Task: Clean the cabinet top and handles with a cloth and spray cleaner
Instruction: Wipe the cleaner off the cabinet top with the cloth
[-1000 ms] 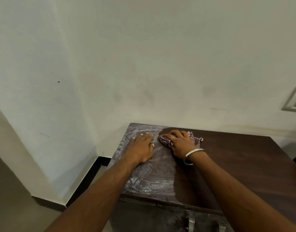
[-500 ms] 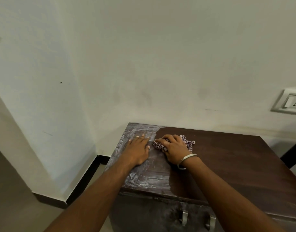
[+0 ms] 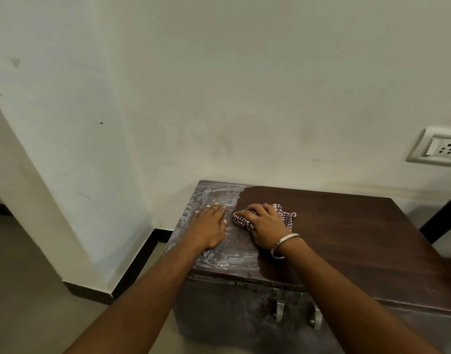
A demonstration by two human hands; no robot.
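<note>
Right hand: the right hand (image 3: 264, 226) presses a checked cloth (image 3: 285, 216) flat against the cabinet top (image 3: 359, 233), fingers curled over its bunched edge.
Left hand: the left hand (image 3: 210, 227) lies flat, fingers straight, on the dusty strip (image 3: 219, 198).
Key relation: the uncleaned strip lies just left of the cloth, running near to far.
Handles: metal handles (image 3: 279, 310) on the near face look untouched.

A plain room in a home, seen in a corner. Painted off-white walls (image 3: 244, 85) carry scuffs and faint smudges, and a dark skirting (image 3: 132, 267) runs along the base above a pale floor (image 3: 22, 302). A dark wooden cabinet (image 3: 359, 233) with metal handles (image 3: 279, 310) stands against the wall. A white switch and socket plate (image 3: 435, 149) is fixed to the wall above it at right.
</note>
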